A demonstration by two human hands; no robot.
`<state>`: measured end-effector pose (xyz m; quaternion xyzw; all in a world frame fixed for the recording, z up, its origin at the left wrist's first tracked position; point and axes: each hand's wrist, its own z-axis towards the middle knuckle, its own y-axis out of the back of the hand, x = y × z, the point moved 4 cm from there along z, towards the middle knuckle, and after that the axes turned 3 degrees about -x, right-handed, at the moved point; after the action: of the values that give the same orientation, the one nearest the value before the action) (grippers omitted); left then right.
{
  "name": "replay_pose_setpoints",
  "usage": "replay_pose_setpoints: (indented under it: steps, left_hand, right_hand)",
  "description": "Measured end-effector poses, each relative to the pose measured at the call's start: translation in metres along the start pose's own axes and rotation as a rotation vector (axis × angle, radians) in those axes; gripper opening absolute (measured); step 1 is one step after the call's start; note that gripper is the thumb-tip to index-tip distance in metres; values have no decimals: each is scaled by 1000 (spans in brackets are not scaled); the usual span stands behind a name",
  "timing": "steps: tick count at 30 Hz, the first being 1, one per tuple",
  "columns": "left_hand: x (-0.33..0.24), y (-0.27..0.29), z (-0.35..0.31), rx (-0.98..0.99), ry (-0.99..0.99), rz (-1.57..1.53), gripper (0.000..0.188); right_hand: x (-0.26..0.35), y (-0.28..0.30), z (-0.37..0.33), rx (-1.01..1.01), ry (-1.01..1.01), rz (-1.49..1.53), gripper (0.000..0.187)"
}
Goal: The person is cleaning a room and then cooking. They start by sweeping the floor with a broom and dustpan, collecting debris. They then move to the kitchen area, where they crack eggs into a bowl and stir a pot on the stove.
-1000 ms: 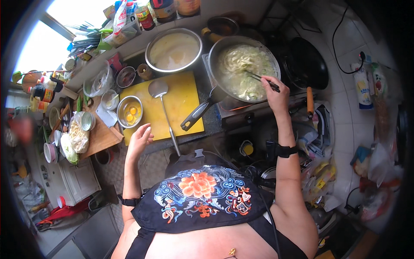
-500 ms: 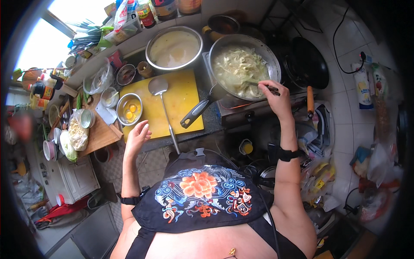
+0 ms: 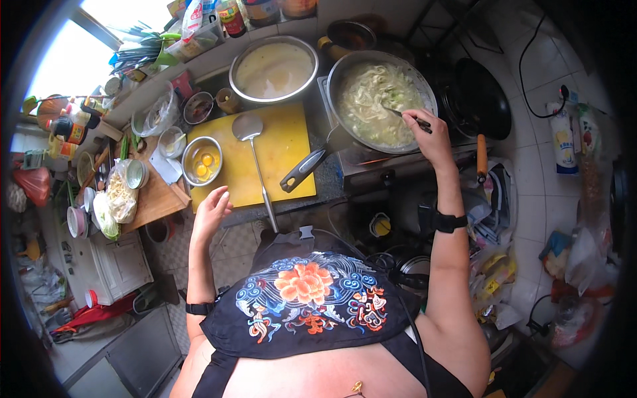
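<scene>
My right hand grips dark chopsticks over the pan. Their tips reach into pale noodles with bits of green in cloudy liquid. The pan sits on the stove, its black handle pointing toward me. My left hand hovers empty at the near edge of the yellow cutting board, fingers loosely apart. Just beyond it stands a metal bowl holding raw eggs with whole yolks. A metal spatula lies across the board, its handle overhanging the near edge.
A wide metal basin of cloudy liquid stands behind the board. A black wok with a wooden handle is right of the pan. On the left, a wooden board carries a cleaver, noodles in plastic and small bowls.
My right hand has risen slightly and shifted right, drawing the chopsticks through the noodles. The noodles have moved in the pan. My left hand stays nearly where it was.
</scene>
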<state>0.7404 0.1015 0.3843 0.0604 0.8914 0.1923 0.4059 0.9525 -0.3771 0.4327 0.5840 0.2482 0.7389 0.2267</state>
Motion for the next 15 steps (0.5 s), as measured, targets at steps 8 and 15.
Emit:
replay_pose_setpoints:
  steps: [8,15]
  left_hand:
    - [-3,-5,3,18,-19,17,41]
    - [-5,-7,0,34,-17,22,41]
  right_hand:
    - [23,30,-3,-144,-111,87,21]
    - [35,-8,-7,35,216,-166,18]
